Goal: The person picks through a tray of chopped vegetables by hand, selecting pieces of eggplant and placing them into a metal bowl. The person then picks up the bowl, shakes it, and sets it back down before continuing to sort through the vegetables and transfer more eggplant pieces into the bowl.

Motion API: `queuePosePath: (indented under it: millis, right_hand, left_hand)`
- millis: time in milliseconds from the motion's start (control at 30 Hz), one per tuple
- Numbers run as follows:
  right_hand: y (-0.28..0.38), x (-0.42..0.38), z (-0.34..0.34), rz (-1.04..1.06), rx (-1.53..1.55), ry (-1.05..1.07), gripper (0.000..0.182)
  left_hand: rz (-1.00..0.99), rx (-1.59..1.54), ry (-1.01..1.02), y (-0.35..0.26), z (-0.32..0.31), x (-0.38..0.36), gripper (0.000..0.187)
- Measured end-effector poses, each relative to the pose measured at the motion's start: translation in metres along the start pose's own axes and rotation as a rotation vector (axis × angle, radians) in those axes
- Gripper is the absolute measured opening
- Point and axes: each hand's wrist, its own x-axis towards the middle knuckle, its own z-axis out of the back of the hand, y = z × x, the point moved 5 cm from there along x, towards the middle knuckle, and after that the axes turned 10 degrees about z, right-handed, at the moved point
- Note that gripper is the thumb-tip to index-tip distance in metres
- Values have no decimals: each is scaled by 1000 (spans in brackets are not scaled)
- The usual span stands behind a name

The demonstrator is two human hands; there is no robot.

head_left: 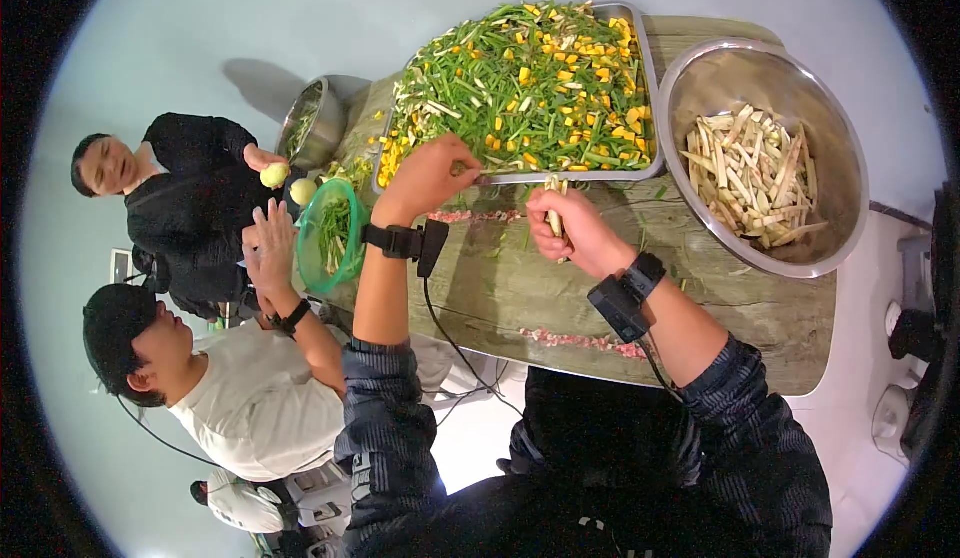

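Observation:
My right hand is closed around a small bundle of pale vegetable strips, whose ends stick out above and below the fist. The strips look like those in the bowl. At the near edge of the metal tray, my left hand has its fingertips pinched together; what they hold, if anything, is too small to make out. Cut green stalks and orange-yellow cubes fill the tray. A large steel bowl to the right holds many more pale strips.
Pinkish chopped bits lie in lines on the wooden table. At left are a green basket of greens and a steel pot. One co-worker's hand holds a pale round vegetable; another's gloved hand is raised beside the basket.

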Motion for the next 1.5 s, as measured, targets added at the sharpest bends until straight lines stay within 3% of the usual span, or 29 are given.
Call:
queuePosePath:
  millis: [100, 167, 300, 367, 467, 800, 967, 1067, 1200, 1300, 1433, 1500]
  right_hand:
    - [2, -1, -3, 7, 9, -24, 24]
    - [3, -1, -3, 15, 4, -32, 24]
    - [3, -1, -2, 28, -18, -4, 24]
    - [3, -1, -2, 26, -18, 5, 25]
    - [4, -2, -2, 18, -36, -14, 25]
    - [2, 0, 0, 18, -33, -4, 24]
    - [0, 1, 2, 7, -48, -3, 23]
    - [0, 1, 3, 16, -34, 9, 26]
    - [7, -3, -5, 27, 20, -11, 33]
    - [6, -6, -8, 16, -4, -129, 44]
    - [4, -4, -5, 47, -108, -125, 39]
    - [6, -3, -4, 64, -8, -138, 31]
  left_hand:
    - [-78, 119, -78, -8, 6, 0, 15]
    - [71, 40, -160, -9, 14, 2, 14]
    - [162, 5, -179, -1, 17, 4, 14]
    - [167, -445, -148, 4, 15, 4, 18]
    - [186, -168, -311, 6, 24, 0, 19]
    - [10, -6, -442, -5, 26, 0, 21]
    - [200, -321, -340, -8, 14, 1, 20]
    - [203, -476, -393, -25, 4, -11, 21]
    - [137, -454, -511, -74, -8, -48, 21]
    - [161, -467, -547, -89, -28, -67, 21]
    - [117, -623, -477, -88, -44, -76, 21]
    - [87, -658, -448, -87, -43, -79, 22]
